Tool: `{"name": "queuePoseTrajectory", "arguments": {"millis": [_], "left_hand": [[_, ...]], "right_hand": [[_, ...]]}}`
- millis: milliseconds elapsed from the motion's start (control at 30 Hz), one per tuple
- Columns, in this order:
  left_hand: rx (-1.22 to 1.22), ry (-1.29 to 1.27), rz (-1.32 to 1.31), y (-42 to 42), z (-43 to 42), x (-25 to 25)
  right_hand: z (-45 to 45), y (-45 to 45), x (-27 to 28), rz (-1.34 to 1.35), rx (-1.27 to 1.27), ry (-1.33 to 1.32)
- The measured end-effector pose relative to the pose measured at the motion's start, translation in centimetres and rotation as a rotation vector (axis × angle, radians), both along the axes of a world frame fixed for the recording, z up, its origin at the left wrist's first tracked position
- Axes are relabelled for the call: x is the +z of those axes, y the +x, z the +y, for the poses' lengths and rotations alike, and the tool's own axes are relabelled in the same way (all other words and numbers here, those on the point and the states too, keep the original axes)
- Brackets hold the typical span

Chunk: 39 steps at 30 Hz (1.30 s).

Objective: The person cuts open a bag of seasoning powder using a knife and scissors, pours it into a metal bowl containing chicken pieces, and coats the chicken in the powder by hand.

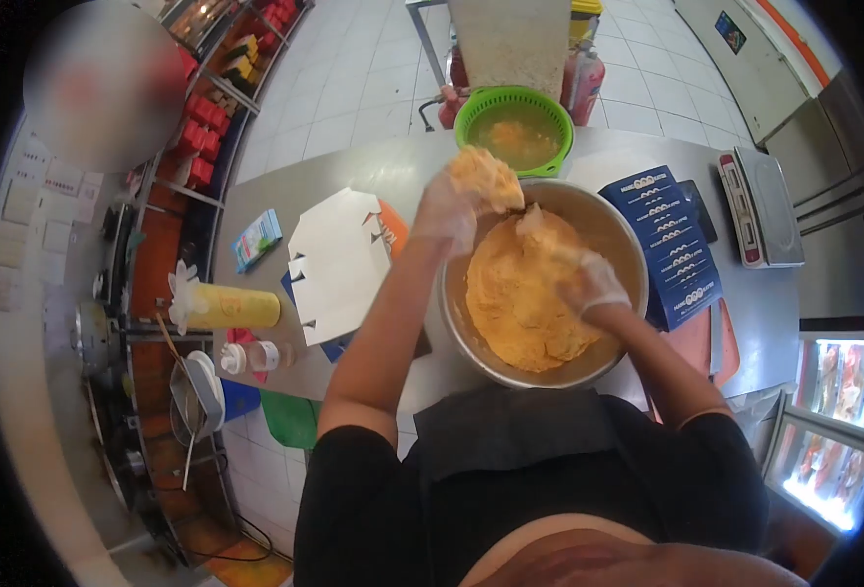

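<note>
A large metal bowl (634,230) holds orange-yellow breading powder (525,318). My left hand (449,208), in a clear plastic glove, is raised at the bowl's upper left rim, closed on a coated piece (488,178). Over the right part of the powder is my gloved right hand (593,284); motion blurs its fingers, and I cannot tell whether they hold anything. Just beyond the bowl stands a green colander (463,125) with cloudy liquid and orange bits inside.
Left on the metal table (354,161) lie a white cardboard piece (334,259), a yellow bottle (236,305), a clear squeeze bottle (256,357) and a small packet (257,241). Right are a dark blue printed box (662,245), a scale (770,210) and a pink board (688,347).
</note>
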<state>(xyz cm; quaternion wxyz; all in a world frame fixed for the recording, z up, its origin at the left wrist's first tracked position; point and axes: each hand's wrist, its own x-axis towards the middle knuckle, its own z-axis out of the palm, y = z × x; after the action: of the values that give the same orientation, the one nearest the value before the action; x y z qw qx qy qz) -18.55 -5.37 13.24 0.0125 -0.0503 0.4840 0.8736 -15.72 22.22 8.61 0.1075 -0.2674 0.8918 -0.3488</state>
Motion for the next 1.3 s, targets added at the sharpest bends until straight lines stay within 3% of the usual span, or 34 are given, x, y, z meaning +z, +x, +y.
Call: {"name": "queuePoseTrajectory", "arguments": {"millis": [33,100,200,367,433,533,633,767,800,867,933,1000,1067,1167,1233,1300], "left_hand": [[-0.003,-0.041,0.002,-2.4,-0.4,0.0],[0.018,-0.604,-0.12,-6.8,-1.2,0.7],[0.006,-1.134,-0.16,-13.7,-3.2,-4.2],[-0.645,-2.036,0.004,-16.8,-0.2,-1.4],[-0.64,-2.168,0.054,-16.7,0.4,-1.4],[-0.211,-2.018,0.114,-15.4,0.8,-2.4],[-0.064,-1.633,-0.179,-11.4,2.7,0.0],[-0.179,-0.196,-0.375,-2.0,5.2,-3.6],[-0.13,-0.157,-0.385,0.5,6.8,-4.1],[-0.027,-0.004,-0.315,4.5,9.5,-11.8],[-0.037,0.179,-0.306,7.9,12.0,-18.8],[0.154,0.25,-0.414,10.8,15.7,-9.6],[0.205,0.336,-0.464,11.9,16.3,-8.0],[0.215,0.399,-0.399,11.4,14.6,-8.8],[0.197,0.4,-0.32,10.7,12.9,-9.3],[0.163,0.34,-0.206,9.8,11.7,-9.5]], "right_hand": [[0.6,1.3,-0.2,0.003,0.004,-0.015],[1.4,2.6,-0.8,-0.001,0.001,-0.019],[2.2,3.0,-2.3,-0.009,-0.008,0.009],[2.2,2.6,-2.8,-0.044,0.023,0.032],[2.1,2.6,-2.7,-0.053,0.033,0.054],[2.0,2.4,-2.8,-0.063,0.041,0.064],[2.3,2.6,-1.0,-0.211,-0.014,-0.022],[0.3,2.6,0.0,-0.295,-0.254,-0.141],[-0.7,2.9,-0.8,-0.266,-0.256,-0.286],[-3.0,3.6,-3.6,-0.209,-0.243,-0.573],[-5.4,3.8,-4.4,-0.417,-0.364,-0.511],[-6.8,3.1,-5.8,-0.548,-0.399,-0.537],[-7.6,2.7,-7.2,-0.621,-0.406,-0.544],[-9.3,3.0,-8.4,-0.525,-0.397,-0.525],[-9.9,2.3,-8.5,-0.279,-0.307,-0.431],[-9.9,-0.1,-8.8,0.291,-0.057,-0.156]]}}
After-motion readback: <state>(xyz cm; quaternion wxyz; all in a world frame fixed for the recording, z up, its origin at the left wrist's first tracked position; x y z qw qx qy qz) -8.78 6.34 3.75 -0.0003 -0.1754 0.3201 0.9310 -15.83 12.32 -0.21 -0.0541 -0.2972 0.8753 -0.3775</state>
